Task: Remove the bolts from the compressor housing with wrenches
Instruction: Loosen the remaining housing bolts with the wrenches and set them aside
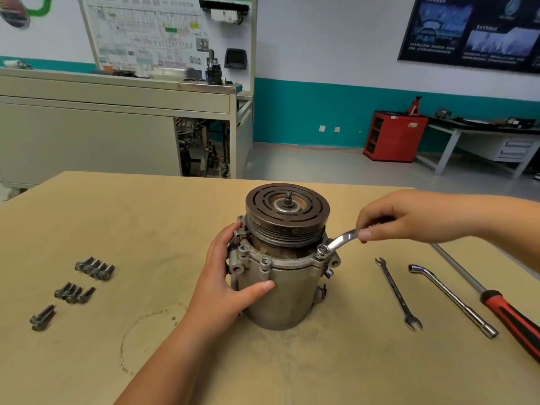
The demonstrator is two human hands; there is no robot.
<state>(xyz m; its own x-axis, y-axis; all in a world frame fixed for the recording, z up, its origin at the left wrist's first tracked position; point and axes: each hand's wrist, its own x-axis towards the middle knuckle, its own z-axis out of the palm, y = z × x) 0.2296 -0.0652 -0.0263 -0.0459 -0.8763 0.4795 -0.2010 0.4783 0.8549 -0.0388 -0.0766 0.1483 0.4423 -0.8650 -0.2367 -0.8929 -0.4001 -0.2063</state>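
Observation:
A grey metal compressor housing stands upright in the middle of the table, with a dark grooved pulley on top. My left hand grips its left side, thumb across the front wall and fingers round the flange. My right hand pinches the handle of a bent ring wrench. The wrench's ring end sits over a bolt on the right of the flange. Another bolt shows on the flange's front.
Three groups of loose bolts lie at the left. Right of the housing lie an open-ended wrench, a bent socket wrench and a red-and-black-handled screwdriver. The wooden table ends behind the compressor.

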